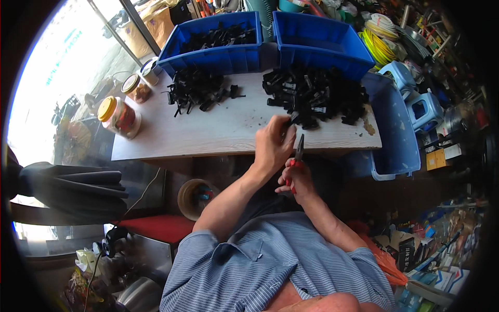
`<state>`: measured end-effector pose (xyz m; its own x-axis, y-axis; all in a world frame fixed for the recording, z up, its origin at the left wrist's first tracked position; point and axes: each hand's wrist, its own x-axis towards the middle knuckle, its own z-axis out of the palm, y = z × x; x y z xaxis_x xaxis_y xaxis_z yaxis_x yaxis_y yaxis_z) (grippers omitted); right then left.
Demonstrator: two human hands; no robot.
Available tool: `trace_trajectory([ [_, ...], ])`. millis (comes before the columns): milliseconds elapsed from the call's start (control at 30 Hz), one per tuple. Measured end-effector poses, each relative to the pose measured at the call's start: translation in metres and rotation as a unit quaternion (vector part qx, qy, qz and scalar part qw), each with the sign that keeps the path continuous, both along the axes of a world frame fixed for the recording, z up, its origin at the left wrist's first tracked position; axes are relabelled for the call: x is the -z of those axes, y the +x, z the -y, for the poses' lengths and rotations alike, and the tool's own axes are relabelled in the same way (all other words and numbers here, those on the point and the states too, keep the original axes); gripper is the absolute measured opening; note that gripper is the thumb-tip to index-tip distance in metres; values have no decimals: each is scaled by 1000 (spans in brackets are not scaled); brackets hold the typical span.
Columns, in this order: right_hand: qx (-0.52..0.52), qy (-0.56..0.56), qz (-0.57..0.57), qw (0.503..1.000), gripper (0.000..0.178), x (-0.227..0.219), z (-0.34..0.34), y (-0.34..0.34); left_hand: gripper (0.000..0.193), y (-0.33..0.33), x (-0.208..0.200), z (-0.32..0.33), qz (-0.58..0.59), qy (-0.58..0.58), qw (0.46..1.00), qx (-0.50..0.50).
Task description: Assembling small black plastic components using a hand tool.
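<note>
My left hand is closed above the table's front edge, pinching a small black plastic part at the fingertips. Its exact kind is too small to make out. Beside it and slightly nearer to me, my right hand grips red-handled needle-nose pliers. Their jaws point up and away, close to the left hand but apart from the part. Just beyond both hands lies a large heap of black plastic parts. A smaller heap of similar parts sits on the left of the white table.
At the table's back stand a blue bin holding black parts and another blue bin. Lidded jars line the left edge. A larger blue tub stands right of the table, and a round bucket is below it.
</note>
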<state>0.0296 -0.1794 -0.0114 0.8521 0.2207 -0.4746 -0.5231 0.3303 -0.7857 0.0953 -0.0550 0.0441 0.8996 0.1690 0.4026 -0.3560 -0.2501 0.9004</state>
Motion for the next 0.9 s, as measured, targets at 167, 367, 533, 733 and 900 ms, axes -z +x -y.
trace_trajectory([
  [167, -19, -16, 13, 1000, 18, 2, 19, -1, 40, 84, -41, 38, 118, 4, 993, 29],
  [367, -17, -25, 0, 1000, 10, 0, 25, -11, 45, 102, -24, -62, 96, 349, 904, -226],
  [533, -25, -17, 13, 999, 10, -3, 23, -10, 26, 94, 1, -132, -50, 510, 824, -240],
  [733, -19, -9, 17, 1000, 12, 1, 18, -8, 17, 95, 23, -145, 40, 552, 801, -230],
  [900, -18, -15, 14, 1000, 15, 6, 20, -9, 12, 92, 19, -147, 95, 563, 798, -193],
])
